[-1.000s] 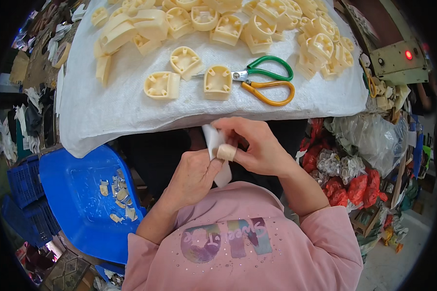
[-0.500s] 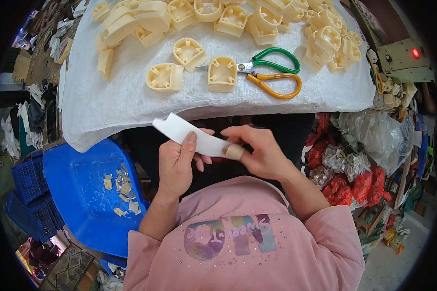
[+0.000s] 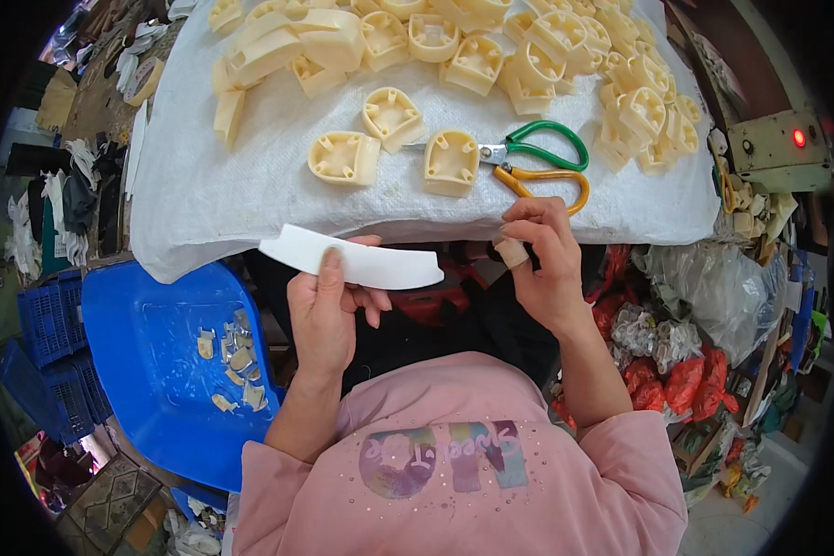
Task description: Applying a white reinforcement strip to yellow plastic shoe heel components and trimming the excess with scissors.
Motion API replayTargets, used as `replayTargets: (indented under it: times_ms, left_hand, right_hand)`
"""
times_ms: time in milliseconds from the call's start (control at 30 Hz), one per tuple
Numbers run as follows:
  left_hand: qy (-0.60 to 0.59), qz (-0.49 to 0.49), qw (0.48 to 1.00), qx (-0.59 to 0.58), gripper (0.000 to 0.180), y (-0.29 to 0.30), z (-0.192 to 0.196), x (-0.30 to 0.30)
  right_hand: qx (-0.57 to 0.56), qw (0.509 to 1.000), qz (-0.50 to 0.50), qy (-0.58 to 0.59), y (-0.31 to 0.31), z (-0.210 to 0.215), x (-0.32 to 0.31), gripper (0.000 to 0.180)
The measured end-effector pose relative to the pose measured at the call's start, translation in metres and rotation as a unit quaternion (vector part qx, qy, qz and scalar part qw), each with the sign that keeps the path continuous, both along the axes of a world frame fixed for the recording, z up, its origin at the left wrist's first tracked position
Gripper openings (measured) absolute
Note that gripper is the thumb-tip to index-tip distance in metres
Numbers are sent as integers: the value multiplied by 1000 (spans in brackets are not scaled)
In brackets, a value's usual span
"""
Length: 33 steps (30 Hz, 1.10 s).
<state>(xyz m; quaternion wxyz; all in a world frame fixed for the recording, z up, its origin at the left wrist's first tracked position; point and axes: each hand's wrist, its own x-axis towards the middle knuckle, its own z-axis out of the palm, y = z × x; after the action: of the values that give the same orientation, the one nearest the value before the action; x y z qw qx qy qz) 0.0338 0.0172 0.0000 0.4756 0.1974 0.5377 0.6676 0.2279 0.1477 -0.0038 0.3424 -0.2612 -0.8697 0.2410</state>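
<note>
The left hand (image 3: 322, 320) holds a white strip (image 3: 380, 266) between its thumb, which lies on top, and its fingers below. The strip is bent a little like a bow and sits in front of the person, just by the near edge of the white cloth (image 3: 250, 204). The right hand (image 3: 549, 269) is well apart from the strip. A tan wrap (image 3: 511, 252) is around its thumb. Its fingers bend in close to the thumb, and I can't tell if they pinch anything.

Just past the right hand, scissors (image 3: 497, 154) lie on the cloth, with one green handle and one orange one. Three cream cups (image 3: 346, 158) with little posts inside are near the blades, and one hides part of them. Behind is a big heap (image 3: 473, 65) of more cream cups.

On the left is a big blue plastic dish (image 3: 148, 408) with small bits (image 3: 241, 360) in it. On the right are red bags (image 3: 684, 380) and clear plastic (image 3: 723, 287).
</note>
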Motion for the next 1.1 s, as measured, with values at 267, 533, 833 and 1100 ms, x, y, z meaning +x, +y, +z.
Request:
replayTargets:
  times_ms: [267,533,833,1100]
  left_hand:
    - [-98,59,992,59,43,4,3,-8]
    - [-102,41,991,71,45,0,1,-11]
    - [-89,76,989,93,44,13,4,-6]
    - [-86,67,987,122,42,28,10,17]
  right_hand:
    - [130,982,20,-136,31,10,-33,47]
    - [-88,996,25,10,31,16,-34,49]
    - [42,996,-18,-76,17,18,-30,49]
    - [-144,965,44,215,-19,51,-30,38]
